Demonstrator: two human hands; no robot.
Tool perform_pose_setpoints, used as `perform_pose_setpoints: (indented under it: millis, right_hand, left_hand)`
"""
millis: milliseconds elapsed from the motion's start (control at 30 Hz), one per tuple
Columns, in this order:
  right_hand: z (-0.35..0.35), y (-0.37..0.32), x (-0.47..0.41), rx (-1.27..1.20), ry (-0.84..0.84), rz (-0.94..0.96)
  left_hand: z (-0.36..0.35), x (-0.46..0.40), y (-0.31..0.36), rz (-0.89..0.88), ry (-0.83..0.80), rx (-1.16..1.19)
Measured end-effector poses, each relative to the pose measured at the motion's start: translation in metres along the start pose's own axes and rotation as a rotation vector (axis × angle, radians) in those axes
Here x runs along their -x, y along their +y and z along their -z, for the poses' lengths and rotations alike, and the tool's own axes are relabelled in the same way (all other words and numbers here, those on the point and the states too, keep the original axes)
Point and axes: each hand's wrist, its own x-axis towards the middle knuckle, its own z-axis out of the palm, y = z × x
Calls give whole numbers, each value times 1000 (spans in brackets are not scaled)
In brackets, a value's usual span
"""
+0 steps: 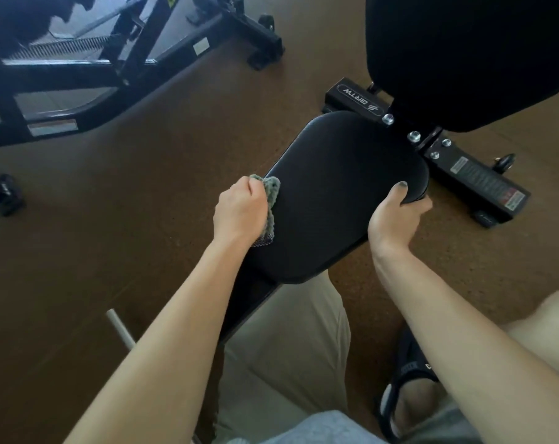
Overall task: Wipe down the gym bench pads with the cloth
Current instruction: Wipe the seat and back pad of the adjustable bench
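Note:
A black seat pad (329, 193) of the gym bench lies in the middle of the view. My left hand (241, 211) is closed around a grey-green cloth (271, 190) and presses it against the pad's left edge. My right hand (395, 216) grips the pad's right edge, thumb on top and fingers curled underneath. The upright black back pad (470, 56) fills the upper right corner, behind the seat pad.
The bench's black base bar (473, 174) with bolts and warning labels runs across the brown floor (143, 174) at right. Another black machine frame (118, 59) stands at upper left. A white bar (119, 328) lies at lower left. My knees and a sandalled foot (409, 389) are below.

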Motion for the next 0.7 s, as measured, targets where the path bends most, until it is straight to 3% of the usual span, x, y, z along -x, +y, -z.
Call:
perform_pose_setpoints:
  millis: [300, 400, 500, 600, 700]
  right_hand:
    - [4, -7, 4, 26, -35, -14]
    - [4, -8, 6, 40, -35, -16]
    - [5, -9, 5, 49, -40, -25]
    - [5, -7, 5, 56, -48, -25]
    - [4, -6, 4, 54, -50, -22]
  left_hand:
    - [-36, 70, -18, 147, 412, 535]
    - [-65, 99, -15, 126, 531, 592]
    - [-86, 115, -15, -20, 530, 454]
    - [-95, 118, -31, -160, 530, 97]
    - [-106, 129, -36, -477, 447, -270]
